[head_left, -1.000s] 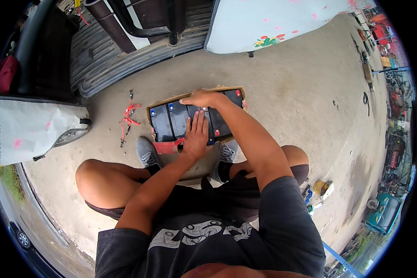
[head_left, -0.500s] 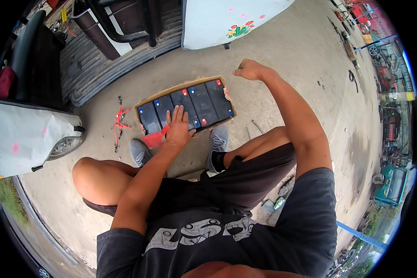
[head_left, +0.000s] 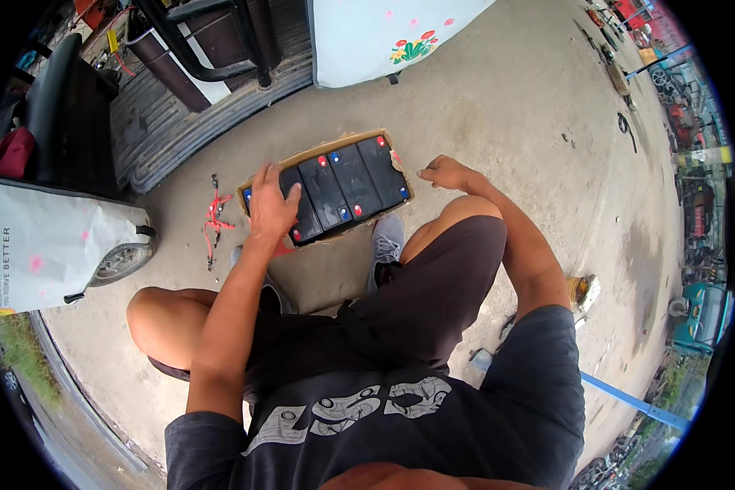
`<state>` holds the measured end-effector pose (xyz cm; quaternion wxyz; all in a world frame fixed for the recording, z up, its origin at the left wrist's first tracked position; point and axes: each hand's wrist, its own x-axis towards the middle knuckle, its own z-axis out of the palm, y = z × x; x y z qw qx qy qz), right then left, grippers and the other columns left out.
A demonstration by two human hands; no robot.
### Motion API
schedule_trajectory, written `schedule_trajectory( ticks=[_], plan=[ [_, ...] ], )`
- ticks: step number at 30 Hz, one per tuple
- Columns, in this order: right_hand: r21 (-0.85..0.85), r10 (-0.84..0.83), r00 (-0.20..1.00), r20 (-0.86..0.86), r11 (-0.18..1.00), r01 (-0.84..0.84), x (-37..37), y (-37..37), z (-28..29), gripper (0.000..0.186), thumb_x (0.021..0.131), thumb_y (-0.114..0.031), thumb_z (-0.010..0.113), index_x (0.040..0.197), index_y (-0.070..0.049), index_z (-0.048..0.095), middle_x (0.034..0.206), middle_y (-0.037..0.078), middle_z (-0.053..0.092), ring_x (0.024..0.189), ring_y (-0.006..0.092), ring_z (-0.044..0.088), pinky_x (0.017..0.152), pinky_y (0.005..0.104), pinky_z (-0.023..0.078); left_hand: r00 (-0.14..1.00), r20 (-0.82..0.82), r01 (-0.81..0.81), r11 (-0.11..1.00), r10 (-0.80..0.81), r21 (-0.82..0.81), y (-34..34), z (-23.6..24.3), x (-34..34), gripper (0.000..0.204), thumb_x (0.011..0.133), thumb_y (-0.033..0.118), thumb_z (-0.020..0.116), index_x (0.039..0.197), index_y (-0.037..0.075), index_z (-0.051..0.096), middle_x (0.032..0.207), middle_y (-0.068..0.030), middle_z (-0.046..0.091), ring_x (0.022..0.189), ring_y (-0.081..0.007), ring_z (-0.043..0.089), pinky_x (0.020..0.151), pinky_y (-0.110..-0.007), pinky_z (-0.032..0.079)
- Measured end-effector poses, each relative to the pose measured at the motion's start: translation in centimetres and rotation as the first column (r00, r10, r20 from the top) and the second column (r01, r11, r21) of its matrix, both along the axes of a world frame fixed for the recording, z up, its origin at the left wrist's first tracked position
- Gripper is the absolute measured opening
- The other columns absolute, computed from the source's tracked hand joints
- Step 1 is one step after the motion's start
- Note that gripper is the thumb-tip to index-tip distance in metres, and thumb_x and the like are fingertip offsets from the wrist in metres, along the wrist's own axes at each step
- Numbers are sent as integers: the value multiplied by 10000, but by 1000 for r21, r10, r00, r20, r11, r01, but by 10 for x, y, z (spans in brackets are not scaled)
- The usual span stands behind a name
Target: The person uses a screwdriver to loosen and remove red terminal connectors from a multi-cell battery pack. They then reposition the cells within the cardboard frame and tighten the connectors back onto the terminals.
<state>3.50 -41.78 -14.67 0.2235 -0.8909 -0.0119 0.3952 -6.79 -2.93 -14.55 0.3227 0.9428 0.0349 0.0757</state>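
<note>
A low cardboard carton (head_left: 322, 149) stands on the ground in front of my feet, packed with a row of black batteries (head_left: 324, 189) that have red and blue terminal caps. My left hand (head_left: 273, 200) is over the carton's left end, fingers apart, covering part of the batteries there; whether it touches them I cannot tell. Right of the carton, my right hand (head_left: 449, 173) hangs apart from it with curled fingers; whatever they hold, if anything, is hidden. Below my left wrist a bit of red flap (head_left: 283, 247) shows. Red cables (head_left: 215, 219) with dark ends lie left of the carton.
A vehicle's ridged footboard (head_left: 171, 135) and white panel (head_left: 384, 41) stand beyond the carton. A white body part with a wheel (head_left: 122, 261) is at the left. Behind my right arm lies a yellowish roll-like object (head_left: 578, 290). Clutter and a teal machine (head_left: 701, 318) line the right.
My left hand has shifted from the middle of the batteries to the carton's left end. My right hand has come down and nearer to me, and my right knee has risen.
</note>
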Motion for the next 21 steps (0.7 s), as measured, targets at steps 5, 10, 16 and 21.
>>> schedule_trajectory(
  ticks=[5, 10, 16, 21],
  plan=[
    [106, -167, 986, 30, 981, 163, -19, 15, -64, 735, 935, -583, 525, 1234, 82, 617, 1086, 247, 684, 980, 309, 676, 911, 423, 490, 978, -14, -208, 974, 210, 88, 49, -17, 4, 550, 826, 211, 726, 1255, -78, 540, 1385, -280, 484, 1296, -427, 459, 1087, -443, 390],
    [57, -260, 926, 273, 965, 254, -34, 28, -122, 738, 955, -601, 460, 1168, 81, 646, 1021, 283, 682, 980, 402, 662, 891, 446, 478, 903, -132, -408, 912, 409, 39, 78, -81, -10, 660, 840, 311, 727, 1282, -125, 503, 1331, -309, 526, 1238, -434, 515, 1077, -441, 396],
    [178, -419, 855, 306, 907, 381, -47, 36, -135, 673, 1000, -551, 409, 1069, 64, 671, 979, 319, 665, 1009, 467, 634, 907, 471, 465, 828, -432, -500, 820, 358, -278, 96, -113, -10, 701, 922, 442, 623, 1316, -124, 495, 1269, -288, 596, 1185, -376, 583, 1046, -409, 413],
    [213, -460, 806, 372, 888, 408, -54, 42, -122, 642, 1020, -517, 390, 1030, 57, 677, 948, 339, 647, 993, 494, 623, 878, 492, 466, 839, -425, -516, 741, 338, -430, 84, -100, -6, 686, 962, 438, 573, 1362, -110, 469, 1321, -264, 574, 1250, -329, 548, 1059, -374, 391]
  ],
)
